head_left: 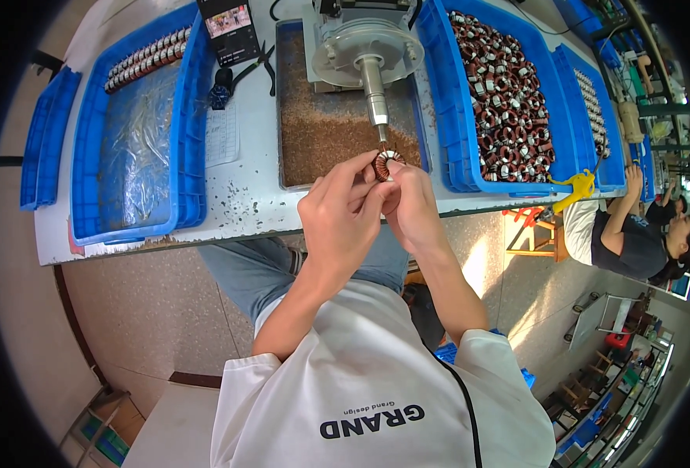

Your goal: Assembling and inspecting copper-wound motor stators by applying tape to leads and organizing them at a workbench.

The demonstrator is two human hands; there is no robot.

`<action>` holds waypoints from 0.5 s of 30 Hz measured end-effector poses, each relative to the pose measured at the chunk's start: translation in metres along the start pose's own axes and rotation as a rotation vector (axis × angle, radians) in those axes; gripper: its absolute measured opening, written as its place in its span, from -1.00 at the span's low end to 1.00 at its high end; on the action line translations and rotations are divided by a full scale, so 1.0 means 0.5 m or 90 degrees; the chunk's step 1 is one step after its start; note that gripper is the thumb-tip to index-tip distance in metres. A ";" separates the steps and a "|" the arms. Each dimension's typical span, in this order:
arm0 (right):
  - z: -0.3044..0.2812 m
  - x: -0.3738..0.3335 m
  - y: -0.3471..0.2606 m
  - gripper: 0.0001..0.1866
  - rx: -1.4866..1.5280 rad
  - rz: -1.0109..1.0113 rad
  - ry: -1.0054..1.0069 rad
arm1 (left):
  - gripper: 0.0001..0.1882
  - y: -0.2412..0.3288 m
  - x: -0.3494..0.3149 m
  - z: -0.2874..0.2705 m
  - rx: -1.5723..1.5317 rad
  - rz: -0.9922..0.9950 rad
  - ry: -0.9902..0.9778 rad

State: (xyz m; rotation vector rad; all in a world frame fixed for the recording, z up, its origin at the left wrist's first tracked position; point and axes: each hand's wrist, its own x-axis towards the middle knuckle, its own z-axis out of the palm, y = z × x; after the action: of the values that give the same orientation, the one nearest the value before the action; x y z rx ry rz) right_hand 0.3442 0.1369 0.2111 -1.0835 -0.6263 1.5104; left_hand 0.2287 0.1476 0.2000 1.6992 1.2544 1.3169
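A small toroidal coil (389, 164), wound with copper-coloured wire and banded in white, is pinched between my two hands. My left hand (343, 200) grips its left side with thumb and fingers. From the right, my right hand (411, 196) closes on the same coil, thumb on its face. Directly above, the metal spindle (375, 97) of a bench machine (367, 51) points down, its narrow tip at the coil's upper edge; whether they touch I cannot tell. Below the spindle lies a shallow tray (302, 156) strewn with brown wire scraps.
A blue bin (452, 117) heaped with similar coils (509, 101) stands right; another blue bin (181, 175) at left holds rows of coils (150, 58) and plastic film. Pliers (265, 69), a watch (221, 88) and a phone (230, 31) lie between. A co-worker (641, 238) sits far right, beside a yellow-handled tool (577, 189).
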 end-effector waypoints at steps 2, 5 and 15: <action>0.003 0.000 0.001 -0.67 0.000 0.000 0.005 | -0.60 0.000 0.000 0.000 -0.009 -0.008 -0.001; 0.005 0.007 0.002 -0.67 -0.010 -0.005 0.012 | -0.59 0.008 0.010 -0.004 -0.019 -0.036 -0.004; 0.022 0.015 0.015 -0.67 0.060 -0.037 0.047 | -0.63 0.005 0.029 -0.014 -0.024 -0.021 -0.031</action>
State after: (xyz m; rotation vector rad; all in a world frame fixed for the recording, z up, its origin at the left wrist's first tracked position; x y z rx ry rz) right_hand 0.3311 0.1443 0.2073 -1.0351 -0.5263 1.4299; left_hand 0.2234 0.1598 0.2095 1.6675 1.2181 1.2647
